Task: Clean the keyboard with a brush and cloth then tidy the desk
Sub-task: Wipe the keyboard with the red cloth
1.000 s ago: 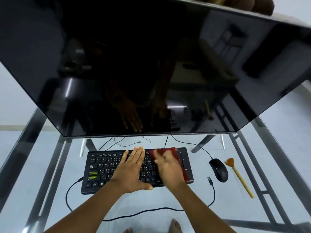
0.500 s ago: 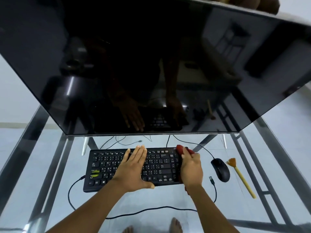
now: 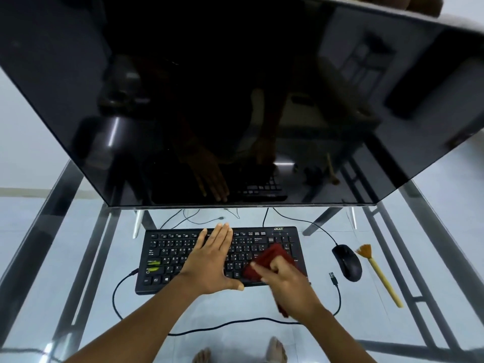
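Wiping stage: right grip (image 3: 290, 284) clasped the cloth (image 3: 272, 258) at 4 o'clock on the keyboard (image 3: 170, 254), left grip (image 3: 212, 263) lay flat, released; brush (image 3: 378, 275) idle, tidying was outstanding.

A single head-worn, wide-angle view looks forward and steeply down over the glass worktop (image 3: 432, 258). The monitor (image 3: 235, 100) looms close, filling the upper half of the frame. The keyboard (image 3: 167, 258) lies lower centre, and the floor (image 3: 235, 347) shows through the glass along the bottom edge.

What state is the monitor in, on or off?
Off, apparently: the monitor is uniformly dark and shows only reflections of the room and desk, no image.
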